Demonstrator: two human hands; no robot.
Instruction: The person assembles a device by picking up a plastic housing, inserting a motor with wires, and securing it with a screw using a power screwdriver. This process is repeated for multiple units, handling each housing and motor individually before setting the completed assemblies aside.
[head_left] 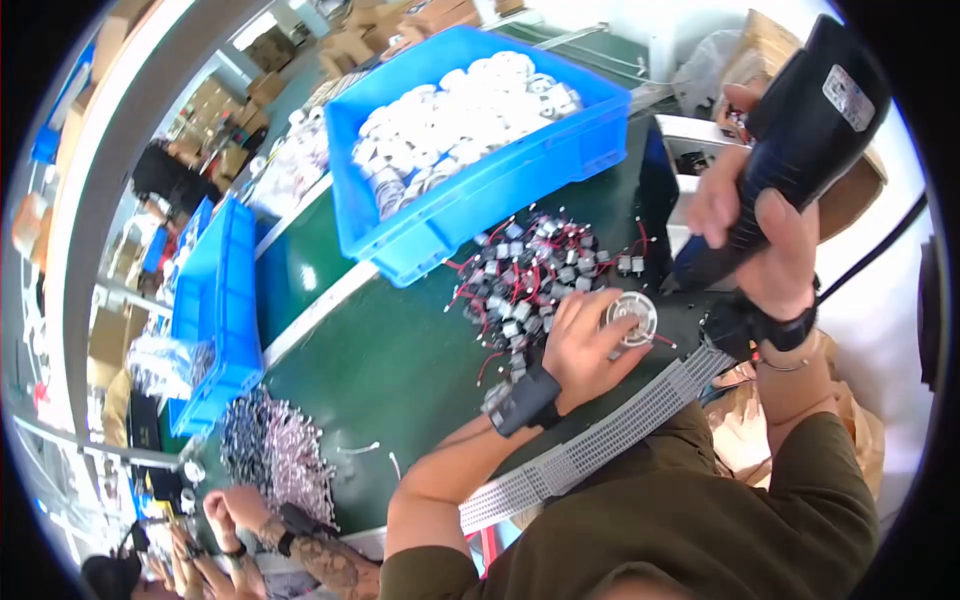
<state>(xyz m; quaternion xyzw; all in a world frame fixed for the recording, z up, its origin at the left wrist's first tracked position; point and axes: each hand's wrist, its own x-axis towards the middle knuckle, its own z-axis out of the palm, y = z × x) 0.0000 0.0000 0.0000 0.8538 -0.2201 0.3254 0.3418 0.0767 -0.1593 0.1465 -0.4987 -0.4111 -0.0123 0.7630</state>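
Between the fingers of my left hand [590,345] is a small round white plastic housing [632,318], its ringed face turned up, with a red wire end beside it. My right hand [765,245] is wrapped round a large black handheld tool [820,120] with a pale label on its body. The tool's tapered nose slants down to the left, close to the housing but apart from it. Just beyond my left hand lies a heap of small grey and black parts with red wires [525,270] on the green work surface [360,340].
A blue crate [480,170] full of white round parts stands beyond the heap. Further left are another blue crate [215,310] and a pile of wired parts [280,450], with a co-worker's hands [240,510] beside it. A grey slotted strip [600,435] edges the table before me.
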